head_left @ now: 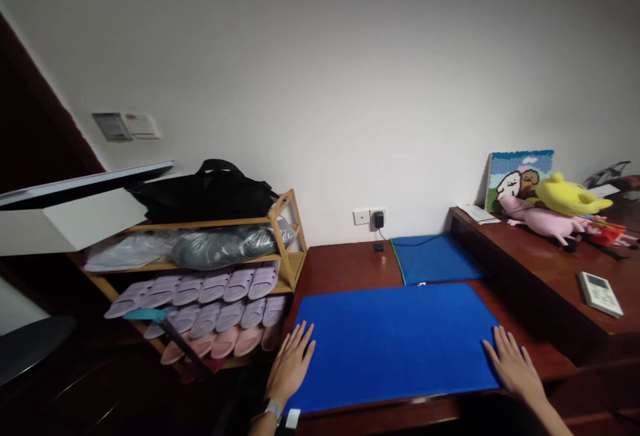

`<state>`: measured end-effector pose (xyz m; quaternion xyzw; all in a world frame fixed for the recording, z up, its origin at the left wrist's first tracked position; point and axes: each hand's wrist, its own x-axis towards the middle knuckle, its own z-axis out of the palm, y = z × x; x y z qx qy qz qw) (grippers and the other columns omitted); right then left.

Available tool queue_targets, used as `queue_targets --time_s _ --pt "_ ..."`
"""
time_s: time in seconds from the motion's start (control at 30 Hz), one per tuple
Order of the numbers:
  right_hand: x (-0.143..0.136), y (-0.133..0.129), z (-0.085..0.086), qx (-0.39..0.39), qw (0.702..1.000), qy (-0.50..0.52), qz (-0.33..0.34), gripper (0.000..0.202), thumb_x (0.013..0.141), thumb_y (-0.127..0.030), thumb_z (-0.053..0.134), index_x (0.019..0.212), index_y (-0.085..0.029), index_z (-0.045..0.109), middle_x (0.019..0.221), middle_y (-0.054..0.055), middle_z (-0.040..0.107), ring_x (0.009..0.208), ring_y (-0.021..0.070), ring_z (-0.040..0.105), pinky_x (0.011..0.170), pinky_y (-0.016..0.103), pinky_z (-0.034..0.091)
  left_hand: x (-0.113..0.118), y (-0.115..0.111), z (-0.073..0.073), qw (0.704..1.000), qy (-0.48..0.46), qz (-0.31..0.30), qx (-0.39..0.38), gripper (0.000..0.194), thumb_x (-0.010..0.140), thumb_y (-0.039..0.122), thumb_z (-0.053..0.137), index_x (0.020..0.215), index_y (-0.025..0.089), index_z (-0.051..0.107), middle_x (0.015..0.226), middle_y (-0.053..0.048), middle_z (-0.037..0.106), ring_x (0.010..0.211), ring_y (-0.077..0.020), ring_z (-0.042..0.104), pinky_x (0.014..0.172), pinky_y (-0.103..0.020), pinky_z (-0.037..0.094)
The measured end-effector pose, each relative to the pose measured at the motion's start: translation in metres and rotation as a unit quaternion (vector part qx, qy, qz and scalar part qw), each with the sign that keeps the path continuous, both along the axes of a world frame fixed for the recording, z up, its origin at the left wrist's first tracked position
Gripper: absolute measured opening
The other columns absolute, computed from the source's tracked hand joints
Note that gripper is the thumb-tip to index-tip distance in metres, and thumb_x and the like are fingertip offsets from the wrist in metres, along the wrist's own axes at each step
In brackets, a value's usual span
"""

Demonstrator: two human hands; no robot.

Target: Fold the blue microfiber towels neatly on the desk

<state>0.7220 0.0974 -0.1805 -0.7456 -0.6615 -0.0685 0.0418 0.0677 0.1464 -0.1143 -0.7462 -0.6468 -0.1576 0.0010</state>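
The cloth (395, 343) has a soft, matte, felt-like face, spread out flat on the glossy red-brown wood of the worktop (345, 266). It is a plain, strong blue rectangle, smooth across the middle, its front edge running close to the worktop's front edge; a small white tag (293, 418) shows at the near left corner.

The left hand (294, 359) lies palm down over the cloth's left edge, flat and opened out, fingers a little spread, gripping nothing. The right hand (513, 363) is at the opposite edge, also palm down with the fingers apart and holding nothing; its thumb reaches the cloth's border. A metallic band (273, 408) circles the left wrist.

Just behind the cloth is a second, duller blue mat (435, 257) with a thin green edge, a dark cord crossing it from the boxy black plug (379, 220) in the wall.

To the left, a pale wooden rack (295, 273) carries rows of ridged lilac slippers (215, 286), smooth pink ones (225, 341), crinkled clear plastic bags (225, 246) and a limp black bag (205, 196). On the raised wooden ledge to the right are plush toys (567, 195), a tufted picture (530, 169) and a white remote (600, 293).
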Motion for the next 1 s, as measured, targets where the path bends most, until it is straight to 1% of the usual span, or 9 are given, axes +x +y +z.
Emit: queue_targets --time_s 0.1,0.23,0.4,0.57,0.7,0.77,0.87,0.93,1.0 --pt "0.015 -0.003 -0.003 -0.007 1.0 -0.012 -0.008 0.062 0.092 -0.032 0.031 0.141 -0.026 0.068 0.161 0.014 0.049 0.151 0.0382 0.041 0.118 0.066 0.033 0.0 0.0 0.001 1.0 0.005 0.0 -0.002 0.056 0.106 0.048 0.036 0.16 0.032 0.043 0.168 -0.002 0.042 0.155 -0.0227 0.036 0.129 -0.048 0.029" --pt "0.009 -0.004 0.0 -0.015 1.0 -0.018 -0.007 0.065 0.09 -0.027 0.029 0.142 -0.026 0.067 0.162 0.013 0.048 0.151 0.0379 0.04 0.119 0.066 0.031 -0.001 -0.001 0.003 1.0 0.011 -0.002 -0.012 0.057 0.107 0.048 0.034 0.16 0.03 0.043 0.168 -0.002 0.039 0.156 -0.0219 0.034 0.129 -0.047 0.029" --pt "0.01 -0.005 0.005 -0.022 1.0 -0.001 -0.003 0.064 0.091 -0.03 0.03 0.143 -0.026 0.066 0.163 0.013 0.046 0.152 0.0374 0.039 0.119 0.067 0.031 -0.001 -0.001 0.002 1.0 0.006 -0.003 -0.01 0.055 0.107 0.046 0.037 0.159 0.033 0.043 0.168 0.0 0.04 0.156 -0.023 0.036 0.129 -0.049 0.029" --pt "0.015 -0.004 0.001 -0.029 1.0 -0.003 -0.007 0.064 0.088 -0.031 0.034 0.142 -0.028 0.067 0.162 0.012 0.047 0.152 0.0363 0.039 0.119 0.065 0.032 0.004 -0.004 0.007 1.0 0.002 -0.001 -0.013 0.055 0.107 0.046 0.036 0.159 0.029 0.044 0.168 -0.002 0.04 0.156 -0.0234 0.035 0.129 -0.048 0.03" --pt "0.018 -0.004 -0.005 -0.009 1.0 -0.013 -0.011 0.064 0.087 -0.027 0.032 0.138 -0.027 0.07 0.159 0.012 0.052 0.15 0.0376 0.042 0.118 0.065 0.033 0.007 -0.008 0.012 1.0 0.001 0.0 -0.012 0.055 0.108 0.045 0.036 0.16 0.028 0.043 0.168 -0.003 0.039 0.156 -0.0222 0.034 0.129 -0.048 0.029" --pt "0.012 -0.001 -0.003 0.011 1.0 -0.005 -0.005 0.062 0.088 -0.028 0.032 0.135 -0.026 0.072 0.157 0.013 0.054 0.15 0.0386 0.043 0.119 0.066 0.032 0.008 -0.01 0.013 1.0 -0.001 0.003 -0.008 0.055 0.108 0.044 0.035 0.159 0.027 0.044 0.168 -0.003 0.039 0.156 -0.022 0.035 0.129 -0.049 0.029" --pt "-0.026 0.008 0.012 0.028 0.998 0.048 -0.013 0.063 0.094 -0.041 0.03 0.14 -0.021 0.068 0.158 0.015 0.053 0.151 0.0376 0.041 0.122 0.063 0.031 0.009 -0.011 0.013 1.0 -0.005 0.004 -0.006 0.054 0.108 0.045 0.036 0.158 0.027 0.046 0.167 -0.003 0.041 0.155 -0.0217 0.036 0.129 -0.048 0.03" --pt "-0.076 0.016 0.03 0.016 0.995 0.099 -0.001 0.072 0.097 -0.054 0.028 0.15 -0.015 0.057 0.162 0.015 0.048 0.153 0.0353 0.038 0.125 0.059 0.03 0.009 -0.01 0.012 1.0 -0.008 0.004 -0.004 0.054 0.107 0.045 0.037 0.158 0.028 0.046 0.167 -0.003 0.041 0.155 -0.0217 0.036 0.129 -0.048 0.03" --pt "-0.142 0.025 0.05 0.002 0.986 0.143 0.089 0.075 0.1 -0.059 0.028 0.158 -0.017 0.046 0.166 0.011 0.041 0.156 0.0312 0.033 0.128 0.055 0.025 0.008 -0.01 0.012 1.0 -0.01 0.005 -0.002 0.054 0.107 0.044 0.038 0.158 0.028 0.046 0.167 -0.003 0.041 0.155 -0.022 0.036 0.128 -0.047 0.031"
